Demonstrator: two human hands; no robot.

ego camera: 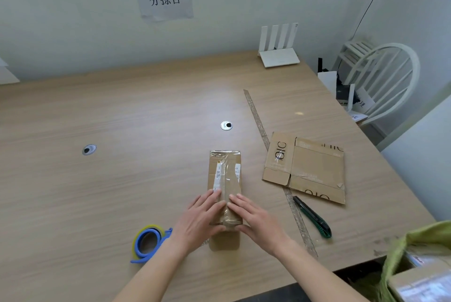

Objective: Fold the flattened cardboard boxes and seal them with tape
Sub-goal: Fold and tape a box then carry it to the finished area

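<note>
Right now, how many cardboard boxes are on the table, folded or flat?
2. One folded box stands in front of the person, with the left hand and right hand pressing its near end. One flattened box lies to its right. More may sit off-frame.

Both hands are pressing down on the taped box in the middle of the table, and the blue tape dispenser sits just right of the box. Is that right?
Not quite. The head view shows the blue tape dispenser to the left of the taped box, beside the left hand. The green utility knife lies on the right. Both hands, including the right hand, do press on the box.
</note>
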